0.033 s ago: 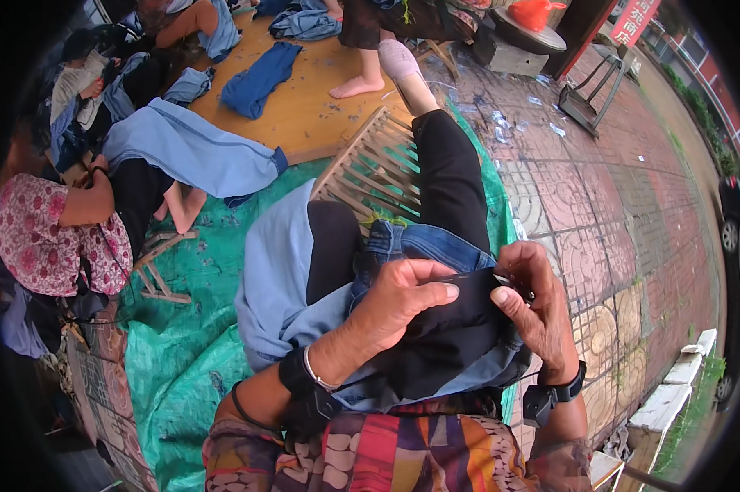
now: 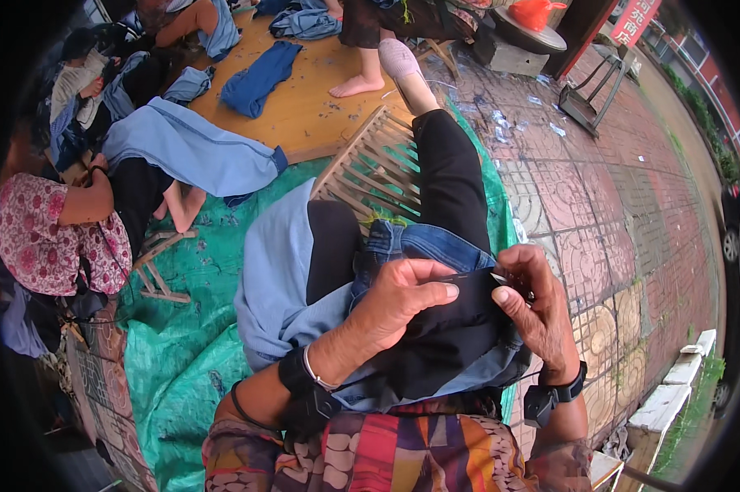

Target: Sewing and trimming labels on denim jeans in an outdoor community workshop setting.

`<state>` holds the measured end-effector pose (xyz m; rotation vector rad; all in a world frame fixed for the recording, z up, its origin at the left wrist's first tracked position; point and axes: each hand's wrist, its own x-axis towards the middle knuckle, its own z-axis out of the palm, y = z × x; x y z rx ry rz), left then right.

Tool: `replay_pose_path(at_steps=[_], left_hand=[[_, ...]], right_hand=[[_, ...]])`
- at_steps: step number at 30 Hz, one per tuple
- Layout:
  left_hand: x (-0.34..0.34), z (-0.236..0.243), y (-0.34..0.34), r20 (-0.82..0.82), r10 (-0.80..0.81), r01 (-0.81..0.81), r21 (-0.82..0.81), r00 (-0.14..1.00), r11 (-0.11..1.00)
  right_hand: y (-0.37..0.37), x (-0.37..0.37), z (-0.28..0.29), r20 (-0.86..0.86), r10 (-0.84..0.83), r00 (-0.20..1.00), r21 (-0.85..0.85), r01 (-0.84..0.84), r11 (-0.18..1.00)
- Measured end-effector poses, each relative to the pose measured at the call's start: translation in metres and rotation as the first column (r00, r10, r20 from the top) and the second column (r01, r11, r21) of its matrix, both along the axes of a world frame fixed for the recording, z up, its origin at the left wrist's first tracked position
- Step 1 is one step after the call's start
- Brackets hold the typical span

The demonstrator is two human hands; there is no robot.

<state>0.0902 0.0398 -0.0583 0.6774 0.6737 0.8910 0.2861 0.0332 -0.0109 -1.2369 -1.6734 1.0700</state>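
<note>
Both my hands are on a piece of black fabric [image 2: 444, 336] spread over denim on my lap. My left hand [image 2: 390, 307] pinches its upper edge between thumb and fingers. My right hand [image 2: 534, 307] has its fingers curled at the same edge, with something small and pale at the thumb tip [image 2: 496, 279] that I cannot make out. Light blue denim [image 2: 267, 279] drapes over my left leg, and darker jeans [image 2: 382, 246] lie bunched beyond my hands. A wooden slatted seat [image 2: 358, 168] stands past my lap beside my outstretched right leg [image 2: 444, 180].
A green tarp [image 2: 186, 402] lies under me. Co-workers with denim sit at left [image 2: 91, 205] and beyond, around an orange board [image 2: 304, 123]. At right are paving [image 2: 591, 205], a metal frame [image 2: 583, 111], white boards [image 2: 665, 394] and a dark car [image 2: 730, 238].
</note>
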Motion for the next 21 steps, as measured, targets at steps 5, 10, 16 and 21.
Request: replay_pose_path(at_steps=[5, 10, 16, 21], left_hand=[[0.000, -0.002, 0.001, -0.001, -0.015, 0.015, 0.020, 1.000, 1.000], [0.000, -0.002, 0.000, -0.011, -0.001, 0.001, 0.018, 1.000, 1.000], [0.000, -0.004, -0.001, -0.043, 0.016, -0.014, 0.049, 0.999, 0.999], [-0.001, -0.004, -0.001, -0.035, 0.011, -0.010, 0.044, 0.999, 0.999]], right_hand=[[0.008, 0.004, -0.002, 0.161, 0.079, 0.984, 0.176, -0.108, 0.978], [0.013, -0.002, 0.002, 0.235, 0.075, 0.969, 0.225, -0.129, 0.966], [0.014, -0.004, 0.000, 0.246, 0.062, 0.967, 0.228, -0.119, 0.966], [0.014, -0.005, 0.000, 0.249, 0.054, 0.967, 0.222, -0.111, 0.969]])
